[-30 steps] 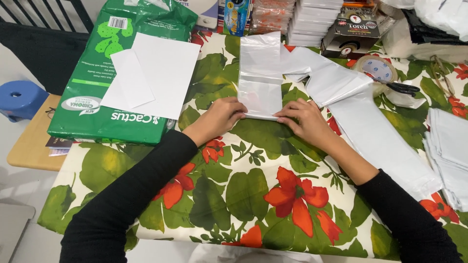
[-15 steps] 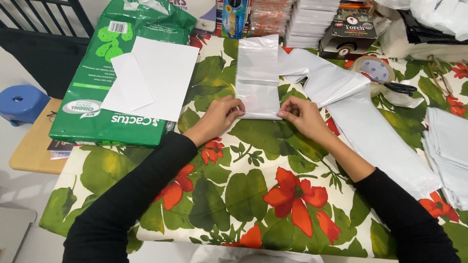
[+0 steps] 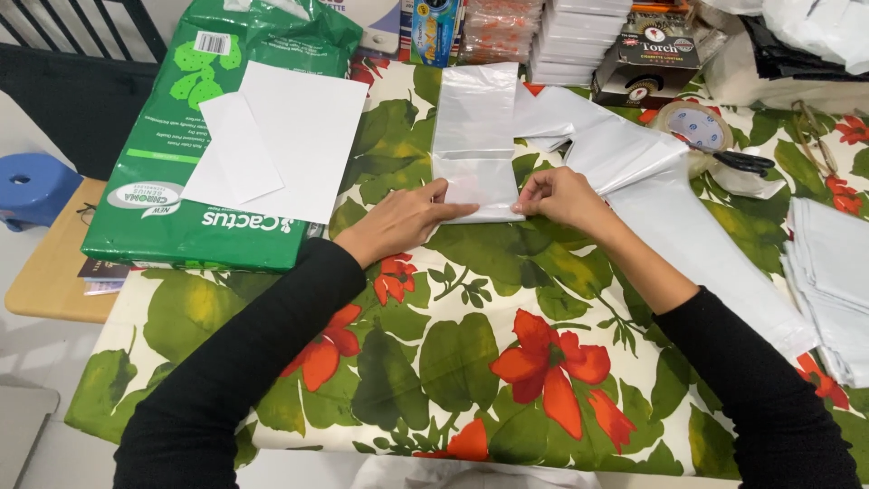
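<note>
A clear plastic bag (image 3: 474, 127) lies flat and lengthwise on the flowered tablecloth (image 3: 471, 362), its near end folded over. My left hand (image 3: 405, 220) presses flat on the bag's near left corner. My right hand (image 3: 558, 195) pinches the bag's near right edge between thumb and fingers. Both sleeves are black.
A large green sack (image 3: 204, 136) with two white paper sheets (image 3: 285, 136) on it lies at left. More white plastic bags (image 3: 688, 226) spread to the right, with a stack (image 3: 833, 272) at the right edge. Tape roll (image 3: 695, 125), scissors (image 3: 747, 163) and boxes (image 3: 579, 41) stand behind. A blue stool (image 3: 32, 186) is at far left.
Both hands have moved slightly up and inward along the bag's near end; my right hand now pinches its right edge instead of lying flat beside it.
</note>
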